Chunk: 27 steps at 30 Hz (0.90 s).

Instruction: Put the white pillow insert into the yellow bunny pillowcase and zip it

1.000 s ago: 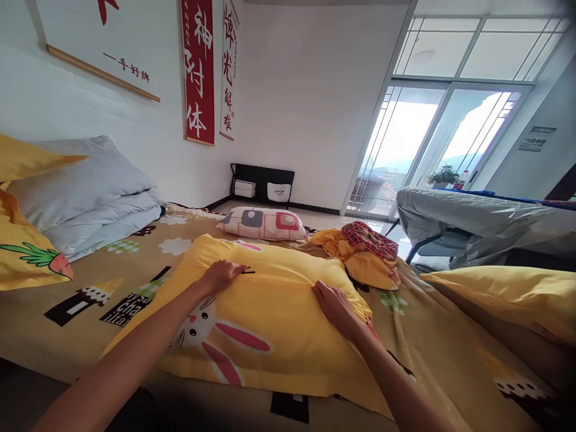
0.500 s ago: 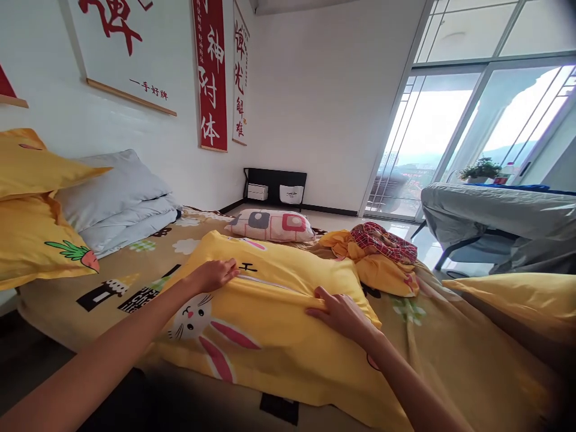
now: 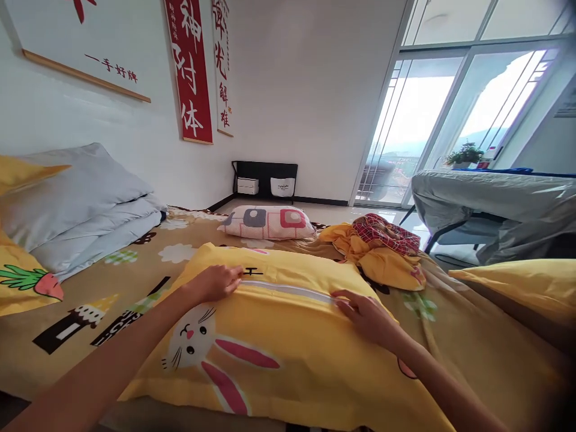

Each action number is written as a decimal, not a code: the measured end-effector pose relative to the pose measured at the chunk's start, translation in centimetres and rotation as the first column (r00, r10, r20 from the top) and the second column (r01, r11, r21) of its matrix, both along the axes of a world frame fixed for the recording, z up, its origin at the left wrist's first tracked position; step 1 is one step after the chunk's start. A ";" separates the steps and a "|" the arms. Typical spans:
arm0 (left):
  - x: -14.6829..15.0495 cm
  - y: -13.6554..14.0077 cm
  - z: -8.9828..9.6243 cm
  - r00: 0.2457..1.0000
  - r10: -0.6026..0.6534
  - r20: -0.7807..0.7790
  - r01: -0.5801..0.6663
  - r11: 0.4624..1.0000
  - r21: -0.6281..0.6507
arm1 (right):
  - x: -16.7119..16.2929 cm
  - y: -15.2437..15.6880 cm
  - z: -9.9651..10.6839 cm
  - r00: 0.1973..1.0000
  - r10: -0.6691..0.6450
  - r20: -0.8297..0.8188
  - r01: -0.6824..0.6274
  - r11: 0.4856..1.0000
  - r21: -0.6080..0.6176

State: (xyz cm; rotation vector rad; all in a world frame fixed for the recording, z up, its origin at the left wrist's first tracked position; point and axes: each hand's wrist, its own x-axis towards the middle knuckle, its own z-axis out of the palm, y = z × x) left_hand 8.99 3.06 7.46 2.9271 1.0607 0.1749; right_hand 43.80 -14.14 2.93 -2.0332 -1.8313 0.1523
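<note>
A yellow pillowcase (image 3: 288, 336) with a white rabbit print lies across the bed, plump with a pillow inside. Along its upper part runs a pale zipper (image 3: 288, 290). My left hand (image 3: 218, 282) is closed in a pinch at the zipper's left end; whatever small part sits in the fingertips is hidden. At the other end, my right hand (image 3: 366, 315) grips the pillowcase edge beside the zipper between thumb and fingers.
Grey pillows (image 3: 85, 192) and a carrot-print yellow pillow (image 3: 27, 279) are at left. Beyond lie a patterned pillow (image 3: 270, 222) and crumpled yellow and red-checked cloth (image 3: 382, 252). Another yellow pillow (image 3: 526, 285) is at right, near a covered table (image 3: 490, 195).
My right hand has shifted right along the zipper, and the fabric fold over it has drawn back, showing more of the zipper. My left hand stays at its left end. The view has shifted.
</note>
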 end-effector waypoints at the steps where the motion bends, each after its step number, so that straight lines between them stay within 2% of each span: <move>1: 0.2 0.5 0.3 1.000 0.022 -0.004 -0.022 0.999 -0.037 | -0.4 0.5 0.4 0.999 -0.024 0.042 0.025 0.999 -0.033; 3: 0.7 1.4 0.9 0.998 0.059 -0.038 -0.063 0.991 -0.119 | -1.4 1.4 1.1 0.985 -0.064 0.162 0.078 0.994 -0.079; 5: 1.3 2.2 1.0 0.990 0.088 -0.106 -0.103 0.984 -0.148 | -2.6 2.1 1.5 0.948 -0.100 0.301 0.136 0.985 -0.104; 8: 2.0 2.8 0.0 0.984 0.134 -0.119 -0.141 0.989 -0.053 | -4.3 3.2 1.6 0.870 -0.156 0.468 0.224 0.970 -0.093; 11: 2.1 2.7 -1.7 0.986 0.164 -0.017 -0.163 0.986 0.034 | -5.2 4.0 1.6 0.816 -0.193 0.545 0.266 0.962 -0.057; 14: 1.3 2.4 -2.2 0.982 0.163 0.093 -0.169 0.984 0.059 | -5.3 4.5 2.3 0.793 -0.182 0.582 0.262 0.964 -0.055; 17: 0.6 2.5 -1.3 0.965 0.167 0.201 -0.179 0.983 0.041 | -5.7 4.8 3.3 0.780 -0.203 0.592 0.281 0.959 -0.042; 22: 1.1 2.9 0.2 0.868 0.225 0.443 -0.277 0.959 0.055 | -7.5 5.3 4.3 0.784 -0.273 0.558 0.335 0.942 -0.010; 25: 1.6 2.7 1.2 0.825 0.245 0.509 -0.320 0.945 0.063 | -7.7 5.3 6.3 0.782 -0.300 0.546 0.340 0.940 0.030; 27: 1.6 2.3 2.3 0.781 0.197 0.593 -0.327 0.938 0.119 | -7.3 5.0 8.1 0.755 -0.380 0.534 0.370 0.920 0.132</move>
